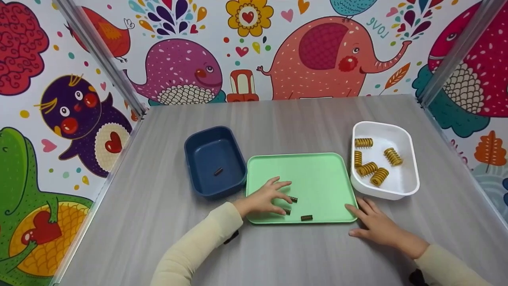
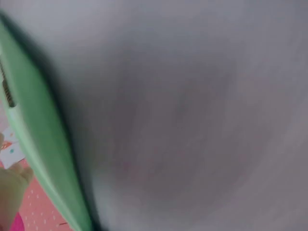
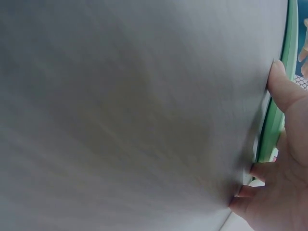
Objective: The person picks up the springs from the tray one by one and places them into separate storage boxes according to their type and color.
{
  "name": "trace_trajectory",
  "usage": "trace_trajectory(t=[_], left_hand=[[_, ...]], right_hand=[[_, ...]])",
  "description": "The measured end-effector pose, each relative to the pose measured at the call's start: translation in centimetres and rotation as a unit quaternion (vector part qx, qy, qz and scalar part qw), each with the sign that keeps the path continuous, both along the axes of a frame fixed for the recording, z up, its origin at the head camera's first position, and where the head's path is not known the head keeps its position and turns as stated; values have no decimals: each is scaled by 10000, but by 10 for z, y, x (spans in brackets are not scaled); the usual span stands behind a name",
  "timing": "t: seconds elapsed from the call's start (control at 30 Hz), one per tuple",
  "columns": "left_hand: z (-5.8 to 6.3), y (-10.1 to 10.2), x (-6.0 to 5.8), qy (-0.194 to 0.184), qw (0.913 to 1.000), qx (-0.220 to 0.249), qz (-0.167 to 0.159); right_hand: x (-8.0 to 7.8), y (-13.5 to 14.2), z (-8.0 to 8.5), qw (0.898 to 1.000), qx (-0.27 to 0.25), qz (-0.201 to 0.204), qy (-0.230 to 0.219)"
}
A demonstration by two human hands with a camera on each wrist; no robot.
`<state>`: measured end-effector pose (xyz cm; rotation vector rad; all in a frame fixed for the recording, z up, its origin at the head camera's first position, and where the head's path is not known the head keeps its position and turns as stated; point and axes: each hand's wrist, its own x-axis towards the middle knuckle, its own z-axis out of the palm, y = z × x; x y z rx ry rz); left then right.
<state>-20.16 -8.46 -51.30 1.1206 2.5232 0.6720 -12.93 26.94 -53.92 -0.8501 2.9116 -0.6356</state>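
My left hand (image 1: 265, 198) is over the left part of a green tray (image 1: 313, 174), its fingers spread and slightly bent. Two small dark springs (image 1: 293, 199) lie by its thumb and forefinger, partly covered by them; whether the fingertips touch them I cannot tell. Another dark spring (image 1: 306, 218) lies near the tray's front rim. In the left wrist view, only a bit of the hand (image 2: 12, 195) shows beside the tray (image 2: 38, 130). My right hand (image 1: 377, 224) rests at the tray's front right corner, fingers extended, one on the rim, thumb on the table.
Left of the tray stands a dark blue bin (image 1: 214, 149) holding one small dark spring (image 1: 218, 171). At the right, a white bin (image 1: 401, 190) holds several thick yellow springs (image 1: 380, 176). Patterned panels (image 1: 246, 51) border the grey table (image 1: 158, 178) at the back and sides.
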Motion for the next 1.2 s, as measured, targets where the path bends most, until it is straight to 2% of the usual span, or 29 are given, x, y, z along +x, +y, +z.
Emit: trace_trajectory(t=[0.23, 0.47, 0.7, 0.87, 1.03, 1.2], left_hand=[[-10, 0, 6, -94, 9995, -99, 269], [-19, -3, 7, 59, 9991, 81, 424], [-24, -4, 6, 258, 9987, 233, 384], [-26, -4, 6, 408, 9983, 240, 335], [-24, -5, 5, 234, 9977, 365, 513], [-17, -8, 3, -36, 9948, 672, 768]], right_hand=[[0, -1, 2, 9999, 53, -7, -111], [1, -2, 4, 9998, 121, -30, -173], [1, -1, 4, 9997, 72, -68, -205], [0, -1, 3, 9996, 70, -56, -257], [0, -1, 2, 9999, 35, -20, -137], [0, -1, 2, 9999, -10, -3, -109]])
